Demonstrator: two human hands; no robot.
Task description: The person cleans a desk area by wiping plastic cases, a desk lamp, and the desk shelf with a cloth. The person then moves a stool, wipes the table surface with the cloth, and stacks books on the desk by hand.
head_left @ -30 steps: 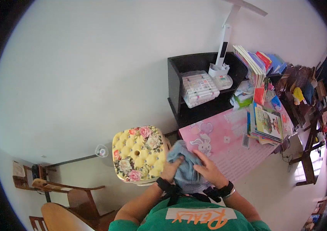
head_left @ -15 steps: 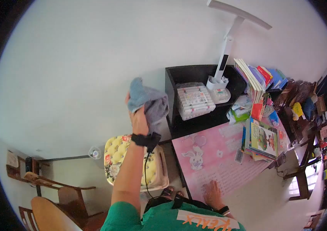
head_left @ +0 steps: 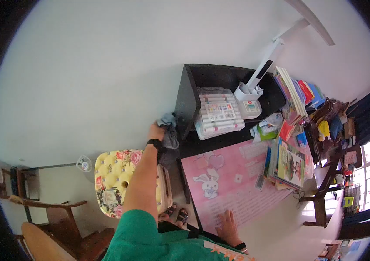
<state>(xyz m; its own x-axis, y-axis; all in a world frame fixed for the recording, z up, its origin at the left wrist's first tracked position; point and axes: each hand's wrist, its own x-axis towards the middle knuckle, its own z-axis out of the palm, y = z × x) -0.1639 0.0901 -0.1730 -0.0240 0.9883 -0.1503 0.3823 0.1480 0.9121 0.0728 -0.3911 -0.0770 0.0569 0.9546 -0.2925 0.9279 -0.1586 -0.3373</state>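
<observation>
My left hand point(head_left: 157, 132) is closed on a grey-blue cloth point(head_left: 170, 135) beside the outer left side of the black desk shelf point(head_left: 186, 98), close to the wall. Whether the cloth touches the shelf's side I cannot tell. Part of the cloth is hidden behind my fingers and wrist. My right hand point(head_left: 228, 228) lies flat with its fingers spread on the pink desk mat point(head_left: 237, 191), near the desk's front edge, and holds nothing.
The shelf holds a box of markers point(head_left: 220, 114) and a white lamp point(head_left: 265, 63). Books point(head_left: 289, 165) are stacked on the desk's right part. Below my left arm stands a yellow floral padded stool point(head_left: 114, 180). Wooden chairs point(head_left: 65, 222) are at lower left.
My left hand has moved down with the cloth, from in front of the wall to low beside the shelf. The view has shifted. My right hand still rests on the mat.
</observation>
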